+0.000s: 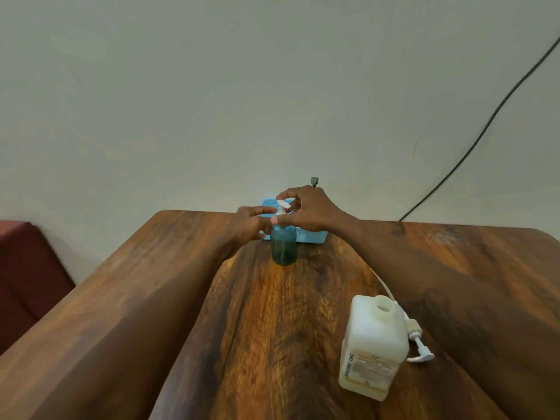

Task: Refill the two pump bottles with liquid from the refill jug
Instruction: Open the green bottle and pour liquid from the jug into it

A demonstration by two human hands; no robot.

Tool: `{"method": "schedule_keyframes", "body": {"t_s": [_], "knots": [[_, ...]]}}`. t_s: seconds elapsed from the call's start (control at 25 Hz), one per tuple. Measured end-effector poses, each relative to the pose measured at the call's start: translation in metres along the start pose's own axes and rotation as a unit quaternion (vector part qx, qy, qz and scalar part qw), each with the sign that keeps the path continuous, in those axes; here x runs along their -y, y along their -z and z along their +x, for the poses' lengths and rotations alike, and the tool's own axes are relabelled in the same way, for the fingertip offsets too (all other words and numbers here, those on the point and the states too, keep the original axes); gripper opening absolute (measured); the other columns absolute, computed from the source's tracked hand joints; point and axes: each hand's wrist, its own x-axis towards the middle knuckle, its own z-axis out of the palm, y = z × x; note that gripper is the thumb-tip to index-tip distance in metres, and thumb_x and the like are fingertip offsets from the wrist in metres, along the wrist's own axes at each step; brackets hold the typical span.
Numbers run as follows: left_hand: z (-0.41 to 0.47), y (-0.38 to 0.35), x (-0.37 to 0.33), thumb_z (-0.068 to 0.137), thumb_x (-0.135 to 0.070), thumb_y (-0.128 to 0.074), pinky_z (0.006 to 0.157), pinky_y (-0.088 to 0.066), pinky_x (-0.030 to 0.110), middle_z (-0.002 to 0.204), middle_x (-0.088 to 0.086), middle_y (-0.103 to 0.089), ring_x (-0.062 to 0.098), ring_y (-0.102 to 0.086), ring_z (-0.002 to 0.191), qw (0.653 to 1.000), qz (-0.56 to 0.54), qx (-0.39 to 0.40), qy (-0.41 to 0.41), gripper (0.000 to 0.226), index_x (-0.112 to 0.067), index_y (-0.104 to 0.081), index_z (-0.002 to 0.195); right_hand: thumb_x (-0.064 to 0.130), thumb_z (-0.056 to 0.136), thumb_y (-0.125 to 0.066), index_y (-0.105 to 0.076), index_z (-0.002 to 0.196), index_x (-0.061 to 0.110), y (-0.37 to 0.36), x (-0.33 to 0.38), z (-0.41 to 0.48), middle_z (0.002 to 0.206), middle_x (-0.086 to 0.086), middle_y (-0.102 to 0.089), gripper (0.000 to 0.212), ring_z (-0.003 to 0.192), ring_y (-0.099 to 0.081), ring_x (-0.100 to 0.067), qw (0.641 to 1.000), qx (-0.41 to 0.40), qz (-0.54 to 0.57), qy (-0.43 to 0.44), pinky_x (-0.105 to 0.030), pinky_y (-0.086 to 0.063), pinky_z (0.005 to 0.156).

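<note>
A small blue-green pump bottle (284, 248) stands upright far out on the wooden table (272, 328), holding some liquid. Its white pump head (283, 204) is on top. My right hand (306, 212) pinches the pump head from the right. My left hand (253, 222) rests at the bottle's neck on the left. A white square bottle (374, 344) stands near me on the right with its neck uncapped. Its white pump (419, 344) lies on the table beside it, partly hidden by my right forearm.
A light blue perforated basket (312, 236) sits behind the small bottle against the wall. A dark cable (485, 128) runs down the wall at the right. A dark red seat (27, 274) is left of the table.
</note>
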Motion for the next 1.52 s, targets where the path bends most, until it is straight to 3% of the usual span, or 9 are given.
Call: {"method": "schedule_keyframes", "body": {"t_s": [0.12, 0.28, 0.48, 0.64, 0.92, 1.16, 1.32, 1.44, 1.52], "knots": [[-0.010, -0.004, 0.002, 0.084, -0.005, -0.073, 0.093, -0.052, 0.029, 0.137, 0.006, -0.064, 0.021, -0.059, 0.123, 0.996, 0.080, 0.024, -0.030, 0.057, -0.019, -0.062, 0.138, 0.053, 0.073, -0.084, -0.071, 0.117, 0.025, -0.005, 0.003, 0.002, 0.121, 0.003, -0.071, 0.054, 0.091, -0.070, -0.010, 1.000, -0.023, 0.001, -0.014, -0.038, -0.060, 0.087], [-0.019, -0.006, 0.002, 0.077, -0.024, -0.090, 0.086, -0.051, 0.018, 0.137, 0.000, -0.066, 0.016, -0.063, 0.122, 0.991, 0.118, 0.004, -0.061, 0.073, -0.023, -0.059, 0.143, 0.028, 0.076, -0.086, -0.077, 0.105, 0.017, 0.005, 0.015, -0.003, 0.106, -0.003, -0.075, 0.032, 0.080, -0.067, -0.009, 0.998, -0.052, 0.016, -0.016, -0.026, -0.058, 0.078], [-0.051, -0.007, -0.005, 0.061, -0.065, -0.089, 0.098, -0.058, 0.037, 0.128, -0.005, -0.070, 0.015, -0.066, 0.114, 0.985, 0.110, -0.054, -0.120, 0.092, -0.030, -0.061, 0.141, 0.022, 0.079, -0.084, -0.077, 0.103, 0.015, 0.038, 0.046, -0.026, 0.097, -0.003, -0.076, 0.026, 0.079, -0.073, -0.013, 0.988, -0.099, 0.114, -0.018, -0.022, -0.062, 0.064], [-0.102, -0.014, -0.025, 0.062, -0.065, -0.090, 0.094, -0.061, 0.034, 0.121, -0.011, -0.074, 0.011, -0.071, 0.107, 0.975, 0.091, -0.104, -0.175, 0.082, -0.028, -0.068, 0.132, 0.033, 0.081, -0.083, -0.078, 0.101, 0.017, 0.058, 0.076, -0.062, 0.095, 0.003, -0.076, 0.026, 0.081, -0.072, -0.010, 0.982, -0.122, 0.146, -0.007, -0.018, -0.057, 0.064], [-0.191, -0.037, -0.045, 0.066, -0.056, -0.091, 0.080, -0.064, 0.028, 0.103, -0.011, -0.077, 0.007, -0.074, 0.091, 0.936, 0.100, -0.212, -0.262, 0.058, -0.025, -0.078, 0.113, 0.053, 0.071, -0.086, -0.074, 0.086, 0.014, 0.062, 0.119, -0.130, 0.077, 0.001, -0.072, 0.044, 0.068, -0.066, -0.011, 0.990, -0.125, 0.071, -0.013, -0.021, -0.052, 0.061], [-0.241, -0.036, -0.046, 0.069, -0.038, -0.094, 0.077, -0.057, 0.013, 0.111, -0.009, -0.077, 0.005, -0.072, 0.100, 0.976, 0.061, -0.083, -0.190, 0.055, -0.025, -0.077, 0.119, 0.044, 0.074, -0.087, -0.073, 0.072, 0.020, 0.071, 0.143, -0.175, 0.073, -0.002, -0.073, 0.027, 0.067, -0.070, -0.022, 0.995, -0.075, 0.060, 0.006, -0.034, -0.056, 0.061], [-0.255, -0.029, -0.043, 0.067, -0.037, -0.092, 0.108, -0.051, 0.047, 0.119, -0.003, -0.076, 0.013, -0.069, 0.116, 0.989, -0.022, 0.014, -0.148, 0.059, -0.023, -0.075, 0.122, 0.041, 0.073, -0.088, -0.077, 0.073, 0.014, 0.072, 0.151, -0.184, 0.074, -0.006, -0.075, 0.029, 0.073, -0.071, -0.028, 0.993, -0.039, 0.106, 0.017, -0.044, -0.059, 0.068], [-0.261, -0.027, -0.033, 0.073, -0.038, -0.083, 0.107, -0.047, 0.049, 0.123, 0.002, -0.074, 0.017, -0.066, 0.121, 0.980, -0.079, 0.080, -0.162, 0.055, -0.017, -0.073, 0.123, 0.020, 0.081, -0.084, -0.080, 0.087, 0.012, 0.073, 0.154, -0.188, 0.084, -0.004, -0.078, 0.011, 0.084, -0.073, -0.024, 0.979, 0.017, 0.200, 0.043, -0.036, -0.061, 0.077], [-0.265, -0.025, -0.032, 0.075, -0.037, -0.083, 0.106, -0.048, 0.047, 0.125, 0.004, -0.073, 0.018, -0.066, 0.122, 0.976, -0.111, 0.078, -0.168, 0.055, -0.016, -0.072, 0.125, 0.008, 0.085, -0.078, -0.076, 0.109, 0.007, 0.076, 0.154, -0.189, 0.103, -0.006, -0.078, 0.024, 0.098, -0.073, -0.020, 0.955, 0.071, 0.281, 0.055, -0.028, -0.059, 0.084]]}}
